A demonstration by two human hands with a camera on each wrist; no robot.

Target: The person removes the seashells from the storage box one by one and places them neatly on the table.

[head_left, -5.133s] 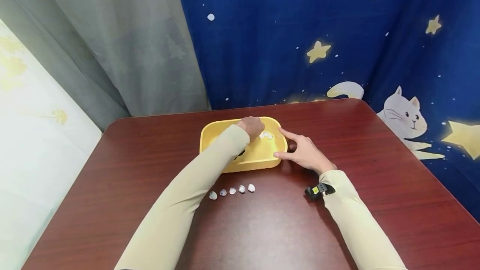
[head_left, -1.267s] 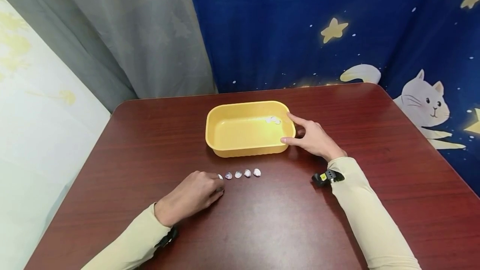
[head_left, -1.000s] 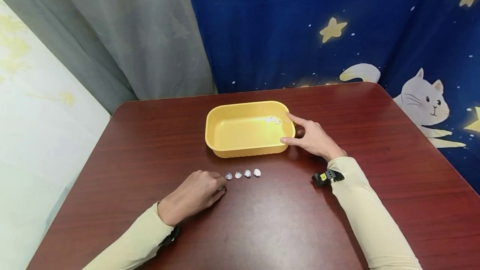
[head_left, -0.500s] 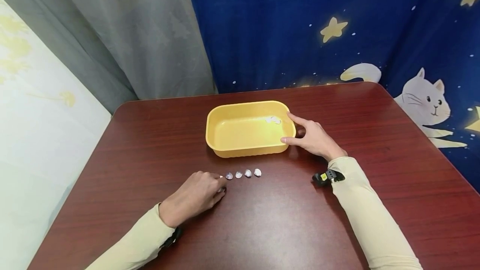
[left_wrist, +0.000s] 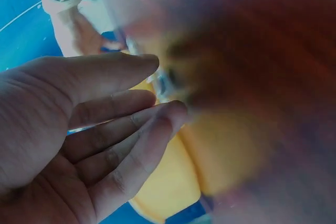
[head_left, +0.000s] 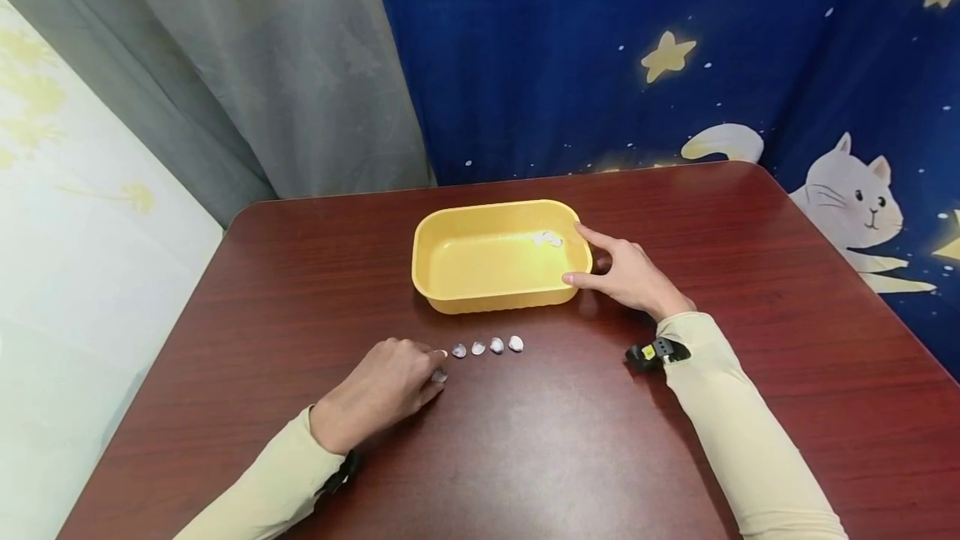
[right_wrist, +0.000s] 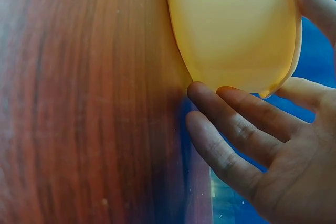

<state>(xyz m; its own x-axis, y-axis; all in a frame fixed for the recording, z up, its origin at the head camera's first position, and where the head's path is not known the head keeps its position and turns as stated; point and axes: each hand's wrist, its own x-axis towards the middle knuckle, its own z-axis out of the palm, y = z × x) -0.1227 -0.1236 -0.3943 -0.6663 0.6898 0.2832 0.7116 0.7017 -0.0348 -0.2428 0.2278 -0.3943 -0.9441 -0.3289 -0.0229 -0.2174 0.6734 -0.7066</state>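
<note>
The shell looks light, stiff, perhaps brittle; best pinched by its rim. Left hand sits loosely parted beside it; right hand spreads against the tub.

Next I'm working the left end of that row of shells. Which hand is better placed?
Likely the left hand: it is at the left end of the row of shells, one shell showing by its fingers. The right hand is farther off, touching the right end of the yellow tub.
</note>
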